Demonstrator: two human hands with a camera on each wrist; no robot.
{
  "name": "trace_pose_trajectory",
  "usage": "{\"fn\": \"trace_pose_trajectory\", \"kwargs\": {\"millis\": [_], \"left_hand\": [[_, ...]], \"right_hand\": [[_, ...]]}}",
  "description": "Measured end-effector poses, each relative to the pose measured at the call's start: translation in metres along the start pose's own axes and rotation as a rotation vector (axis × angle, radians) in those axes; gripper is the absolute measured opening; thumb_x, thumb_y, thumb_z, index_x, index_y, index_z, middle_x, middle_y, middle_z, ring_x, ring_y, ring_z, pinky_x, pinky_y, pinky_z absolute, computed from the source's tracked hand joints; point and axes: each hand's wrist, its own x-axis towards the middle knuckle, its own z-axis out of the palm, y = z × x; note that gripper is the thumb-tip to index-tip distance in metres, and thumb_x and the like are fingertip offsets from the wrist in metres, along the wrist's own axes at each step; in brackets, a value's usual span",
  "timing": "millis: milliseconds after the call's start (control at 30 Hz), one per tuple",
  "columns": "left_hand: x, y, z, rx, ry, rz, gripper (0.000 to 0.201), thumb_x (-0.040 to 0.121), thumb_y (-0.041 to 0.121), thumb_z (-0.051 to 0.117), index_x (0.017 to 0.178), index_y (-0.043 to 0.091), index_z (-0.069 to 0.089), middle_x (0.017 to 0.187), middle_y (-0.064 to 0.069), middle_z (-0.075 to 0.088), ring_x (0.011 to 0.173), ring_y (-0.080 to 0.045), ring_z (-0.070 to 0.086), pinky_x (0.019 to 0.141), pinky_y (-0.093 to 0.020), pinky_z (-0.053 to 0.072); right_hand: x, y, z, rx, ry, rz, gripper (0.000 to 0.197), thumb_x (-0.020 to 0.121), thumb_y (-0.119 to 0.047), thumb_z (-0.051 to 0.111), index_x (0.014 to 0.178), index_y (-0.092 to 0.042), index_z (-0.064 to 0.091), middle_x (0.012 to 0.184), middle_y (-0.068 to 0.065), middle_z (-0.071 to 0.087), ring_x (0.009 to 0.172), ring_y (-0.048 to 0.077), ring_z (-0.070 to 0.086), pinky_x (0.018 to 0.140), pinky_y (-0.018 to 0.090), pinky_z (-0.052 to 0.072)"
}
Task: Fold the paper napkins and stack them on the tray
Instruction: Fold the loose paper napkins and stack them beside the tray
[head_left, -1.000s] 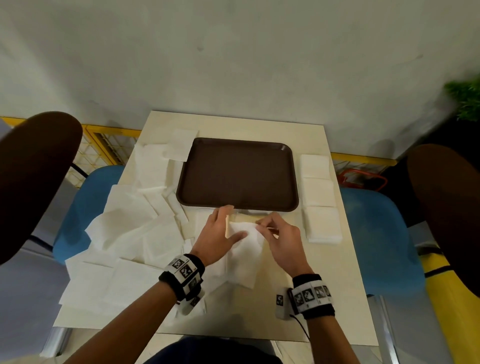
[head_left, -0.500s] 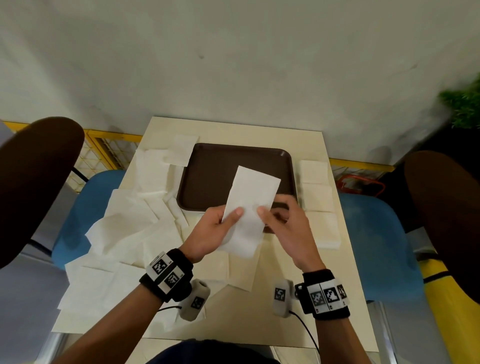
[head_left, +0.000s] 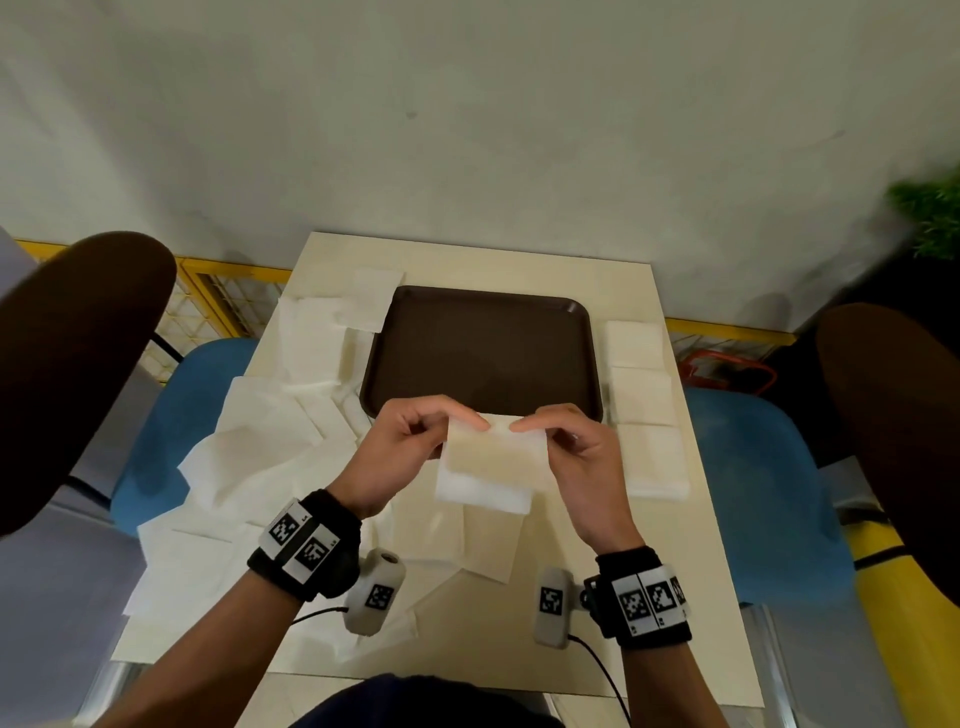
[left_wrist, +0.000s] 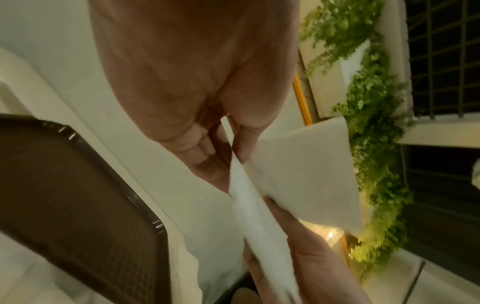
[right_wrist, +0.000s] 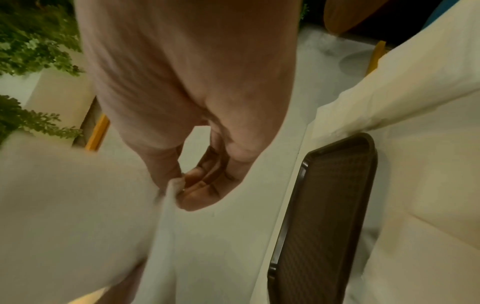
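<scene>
- Loose napkins (head_left: 260, 441) are lying spread on the table (head_left: 670, 571), left of the tray (head_left: 483, 348).
- The left hand (head_left: 400, 452) is pinching the folded napkin (head_left: 488, 467), its grip clamped on the top edge.
- The right hand (head_left: 576, 457) is pinching likewise, near stacked napkins (head_left: 644, 400).

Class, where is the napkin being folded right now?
In the head view the napkin is held between the left hand and right hand, just in front of the tray.
</scene>
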Motion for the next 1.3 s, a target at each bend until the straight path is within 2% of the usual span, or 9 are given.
{"fn": "trace_pose_trajectory", "kwargs": {"millis": [100, 267, 500, 667, 767, 867, 1000, 1100, 1300], "left_hand": [[-0.002, 0.004, 0.002, -0.072, -0.002, -0.057, 0.036, 0.109, -0.007, 0.042, 0.102, -0.001, 0.077, 0.084, -0.004, 0.068, 0.079, -0.014, 0.065, 0.072, -0.022, 0.052], [0.000, 0.004, 0.003, -0.165, 0.019, -0.125, 0.036, 0.112, 0.003, 0.039, 0.105, 0.004, 0.074, 0.099, -0.032, 0.056, 0.088, -0.031, 0.054, 0.076, -0.034, 0.048], [-0.002, 0.010, 0.007, -0.258, 0.005, -0.179, 0.034, 0.111, 0.010, 0.038, 0.099, 0.004, 0.069, 0.108, -0.011, 0.067, 0.100, -0.028, 0.067, 0.078, -0.035, 0.054], [-0.001, 0.004, 0.010, 0.111, 0.025, 0.049, 0.005, 0.109, 0.020, 0.060, 0.110, 0.016, 0.064, 0.080, -0.020, 0.053, 0.072, -0.025, 0.051, 0.069, -0.027, 0.045], [0.001, -0.001, 0.012, 0.261, -0.001, 0.112, 0.020, 0.109, 0.020, 0.061, 0.127, 0.023, 0.054, 0.063, -0.001, 0.041, 0.060, -0.019, 0.040, 0.061, -0.026, 0.036], [0.004, -0.006, 0.019, 0.403, -0.040, 0.139, 0.030, 0.109, 0.021, 0.061, 0.135, 0.028, 0.049, 0.060, -0.002, 0.042, 0.057, -0.022, 0.037, 0.056, -0.027, 0.032], [0.009, -0.007, 0.026, 0.466, -0.100, 0.187, 0.015, 0.110, 0.025, 0.058, 0.124, 0.018, 0.059, 0.073, 0.013, 0.066, 0.065, -0.008, 0.057, 0.063, -0.013, 0.039], [0.018, -0.009, 0.030, 0.478, -0.084, 0.217, 0.013, 0.111, 0.025, 0.056, 0.112, 0.014, 0.064, 0.081, 0.015, 0.064, 0.070, -0.005, 0.060, 0.067, -0.011, 0.039], [0.035, -0.018, 0.052, 0.540, -0.045, 0.298, 0.013, 0.113, 0.020, 0.051, 0.101, 0.014, 0.054, 0.080, 0.000, 0.055, 0.064, -0.021, 0.049, 0.059, -0.032, 0.041]], "right_hand": [[0.000, 0.000, 0.000, -0.002, -0.014, -0.029, 0.031, 0.093, 0.010, 0.072, 0.093, -0.016, 0.088, 0.103, 0.002, 0.070, 0.100, 0.022, 0.068, 0.087, 0.027, 0.054], [0.001, -0.003, -0.001, 0.000, -0.001, -0.059, 0.033, 0.094, 0.015, 0.066, 0.094, -0.010, 0.086, 0.107, 0.000, 0.078, 0.110, 0.020, 0.072, 0.091, 0.022, 0.053], [-0.001, 0.002, -0.001, -0.084, 0.018, -0.090, 0.035, 0.097, 0.012, 0.065, 0.093, -0.015, 0.086, 0.109, 0.000, 0.079, 0.112, 0.025, 0.072, 0.093, 0.029, 0.056], [-0.003, -0.001, -0.003, -0.046, -0.006, -0.042, 0.038, 0.100, 0.009, 0.052, 0.101, -0.013, 0.082, 0.111, 0.003, 0.077, 0.112, 0.028, 0.070, 0.092, 0.046, 0.057], [-0.003, -0.012, 0.001, -0.104, -0.010, 0.032, 0.014, 0.108, -0.017, 0.064, 0.118, -0.024, 0.072, 0.105, -0.005, 0.076, 0.105, 0.017, 0.072, 0.087, 0.032, 0.058], [0.000, -0.008, 0.007, -0.264, -0.056, 0.032, 0.016, 0.101, -0.038, 0.074, 0.115, -0.029, 0.073, 0.097, -0.013, 0.075, 0.098, 0.010, 0.072, 0.079, 0.017, 0.054], [0.002, -0.002, 0.005, -0.371, -0.105, -0.050, 0.011, 0.105, -0.031, 0.071, 0.095, -0.027, 0.074, 0.090, -0.012, 0.071, 0.090, 0.015, 0.067, 0.073, 0.015, 0.046], [0.002, -0.004, -0.002, -0.438, -0.119, -0.082, 0.015, 0.106, -0.031, 0.069, 0.091, -0.026, 0.070, 0.087, -0.012, 0.068, 0.088, 0.015, 0.065, 0.071, 0.018, 0.047], [0.004, 0.002, -0.019, -0.541, -0.139, -0.101, 0.019, 0.110, -0.034, 0.061, 0.094, -0.025, 0.065, 0.089, -0.012, 0.067, 0.087, 0.011, 0.066, 0.073, 0.028, 0.055]]}}
